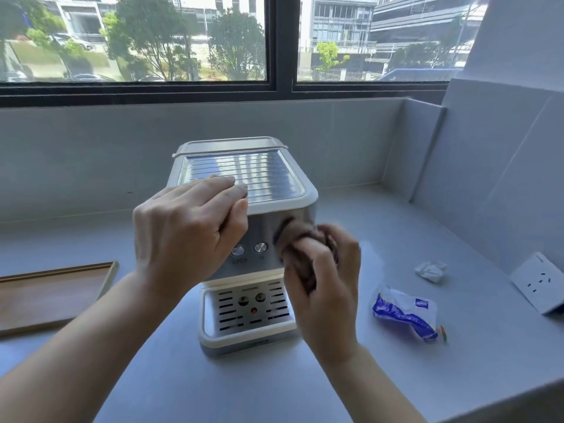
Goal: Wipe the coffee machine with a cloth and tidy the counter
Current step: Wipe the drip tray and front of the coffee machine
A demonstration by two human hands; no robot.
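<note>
A white and steel coffee machine (268,178) stands in the middle of the grey counter (396,227), its drip tray (247,309) facing me. My left hand (186,230) lies flat on the machine's top front left corner, holding nothing else. My right hand (326,288) is closed on a bunched brown cloth (300,239), which presses against the right side of the steel front panel next to the knobs. The right hand and cloth are motion-blurred.
A wooden tray (52,294) lies at the left edge. On the right of the counter lie a blue and white plastic wrapper (406,315) and a crumpled white paper (430,270). A white wall socket (540,285) sits at the far right. A window runs behind.
</note>
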